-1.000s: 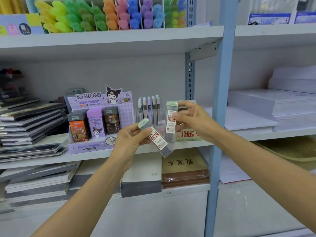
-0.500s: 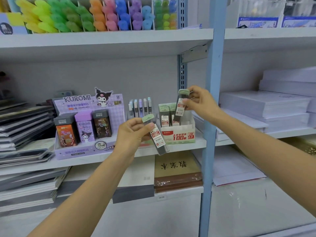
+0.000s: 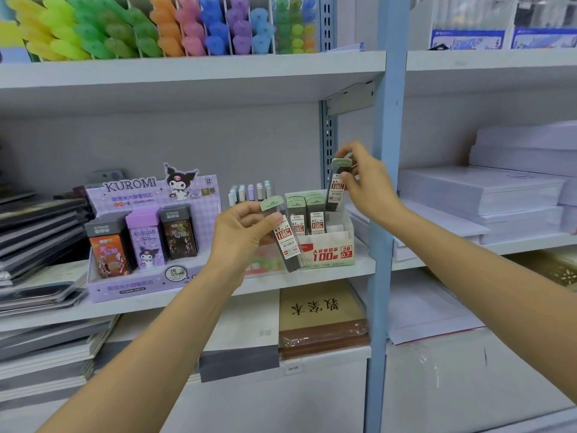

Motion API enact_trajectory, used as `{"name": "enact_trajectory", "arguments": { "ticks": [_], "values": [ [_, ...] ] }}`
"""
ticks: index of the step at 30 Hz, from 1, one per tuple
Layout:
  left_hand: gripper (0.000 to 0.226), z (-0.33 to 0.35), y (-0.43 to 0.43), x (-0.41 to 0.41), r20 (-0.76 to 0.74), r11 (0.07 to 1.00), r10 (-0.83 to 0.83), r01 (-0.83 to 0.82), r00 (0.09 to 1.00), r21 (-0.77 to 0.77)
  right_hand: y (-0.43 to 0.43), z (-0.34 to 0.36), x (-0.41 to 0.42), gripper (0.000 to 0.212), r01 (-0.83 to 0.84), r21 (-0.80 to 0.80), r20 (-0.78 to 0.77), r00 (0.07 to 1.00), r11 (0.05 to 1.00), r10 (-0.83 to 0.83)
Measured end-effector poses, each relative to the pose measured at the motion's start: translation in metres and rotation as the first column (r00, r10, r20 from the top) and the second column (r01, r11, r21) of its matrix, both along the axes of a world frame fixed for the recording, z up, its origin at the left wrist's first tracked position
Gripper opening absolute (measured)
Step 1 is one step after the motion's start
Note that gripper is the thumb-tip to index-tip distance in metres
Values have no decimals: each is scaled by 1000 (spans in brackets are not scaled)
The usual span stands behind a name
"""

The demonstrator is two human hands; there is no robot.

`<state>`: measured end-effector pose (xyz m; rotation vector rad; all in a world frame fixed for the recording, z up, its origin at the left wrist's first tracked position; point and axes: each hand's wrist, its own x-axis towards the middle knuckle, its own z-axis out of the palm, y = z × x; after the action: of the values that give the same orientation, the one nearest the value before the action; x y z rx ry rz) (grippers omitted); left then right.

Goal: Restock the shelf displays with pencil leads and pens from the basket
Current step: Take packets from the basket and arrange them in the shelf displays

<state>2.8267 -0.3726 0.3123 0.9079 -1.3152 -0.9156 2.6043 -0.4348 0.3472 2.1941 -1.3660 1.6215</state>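
My left hand [image 3: 242,228] holds a green-capped pencil lead case [image 3: 285,237], tilted, in front of the white lead display box [image 3: 331,250] on the middle shelf. My right hand [image 3: 367,182] pinches the cap of a second lead case [image 3: 335,190], upright, its lower end at the back right slot of the box. Two more lead cases [image 3: 307,214] stand in the box. A row of pastel pens [image 3: 249,192] stands behind it. No basket is in view.
A purple Kuromi lead display [image 3: 146,232] sits left of the box. Stacked notebooks [image 3: 34,239] lie far left, paper reams [image 3: 499,195] right of the blue upright [image 3: 385,182]. Coloured highlighters [image 3: 156,26] fill the upper shelf. Brown notebooks [image 3: 321,320] lie below.
My right hand has carried its lead case up, right and back to the display box. My left hand has stayed in front of the box with its case. The camera has moved closer.
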Motion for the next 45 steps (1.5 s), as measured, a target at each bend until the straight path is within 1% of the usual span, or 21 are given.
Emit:
{"name": "enact_trajectory", "arguments": {
  "ticks": [2, 6, 9, 13, 17, 19, 21, 23, 24, 26, 27, 29, 31, 32, 33, 35, 37, 38, 40, 43, 45],
  "values": [
    [19, 0, -1, 0, 9, 1000, -6, 6, 1000, -2, -6, -3, 4, 27, 22, 19, -17, 1000, 1000, -21],
    [18, -1, -3, 2, 5, 1000, -8, 8, 1000, -4, -19, -8, 10, 24, 62, 131, -98, 994, 989, -49],
    [19, -1, -5, 2, -10, 1000, -18, 18, 1000, -3, -24, -8, 10, 20, 54, 169, -60, 997, 984, -45],
    [22, 1, -7, 2, -10, 1000, -29, 29, 1000, 0, -28, -10, 10, 11, 94, 221, -119, 991, 971, -69],
    [15, 4, -9, -5, 6, 999, -42, 43, 999, -28, -25, -10, 11, 20, 185, 261, -198, 971, 947, -135],
    [15, 7, -11, -10, 29, 998, -32, 34, 999, -57, -16, -8, 13, 24, 126, 164, -125, 987, 978, -106],
    [21, 10, -14, -18, 44, 996, -24, 28, 999, -87, -3, -3, 17, 24, -62, 86, 9, 998, 994, 62],
    [28, 11, -17, -26, 77, 994, -4, 13, 997, -113, 10, 3, 20, 22, -309, 152, 65, 951, 939, 303],
    [32, 12, -18, -31, 98, 993, 9, 3, 995, -121, 15, 4, 22, 19, -390, 208, 66, 921, 897, 384],
    [38, 12, -20, -37, 147, 991, 33, -13, 989, -135, 19, 6, 21, 14, -447, 268, 52, 891, 853, 451],
    [39, 11, -21, -39, 172, 988, 53, -27, 984, -149, 20, 7, 20, 13, -431, 263, 45, 899, 863, 435],
    [40, 7, -22, -41, 239, 974, 126, -74, 963, -216, 19, 10, 16, 13, -334, 193, 36, 942, 923, 334],
    [37, 0, -20, -41, 351, 938, 226, -106, 909, -331, 18, 14, 11, 13, -206, 93, 64, 978, 974, 201],
    [34, -5, -18, -40, 433, 910, 289, -105, 854, -402, 18, 16, 7, 13, -160, 46, 95, 983, 986, 155],
    [31, -11, -17, -39, 522, 873, 366, -89, 770, -480, 18, 19, 4, 13, -119, 8, 111, 987, 993, 117],
    [33, -25, -17, -34, 660, 800, 496, -2, 565, -600, 19, 24, -2, 14, -40, -38, 66, 997, 998, 43],
    [42, -37, -18, -30, 747, 784, 542, 89, 386, -615, 18, 26, -4, 16, 7, -38, -18, 1000, 999, -8],
    [46, -41, -18, -28, 769, 782, 555, 116, 316, -612, 17, 25, -4, 16, 19, -26, -51, 998, 999, -21],
    [51, -45, -18, -26, 779, 773, 576, 146, 248, -618, 15, 22, -3, 15, 30, 3, -74, 997, 1000, -30],
    [52, -45, -17, -25, 770, 760, 594, 152, 232, -632, 7, 16, 1, 15, 35, 31, -81, 996, 999, -32],
    [53, -45, -17, -25, 767, 754, 606, 154, 209, -638, 0, 12, 5, 15, 46, 51, -127, 991, 998, -40]
  ]
}}
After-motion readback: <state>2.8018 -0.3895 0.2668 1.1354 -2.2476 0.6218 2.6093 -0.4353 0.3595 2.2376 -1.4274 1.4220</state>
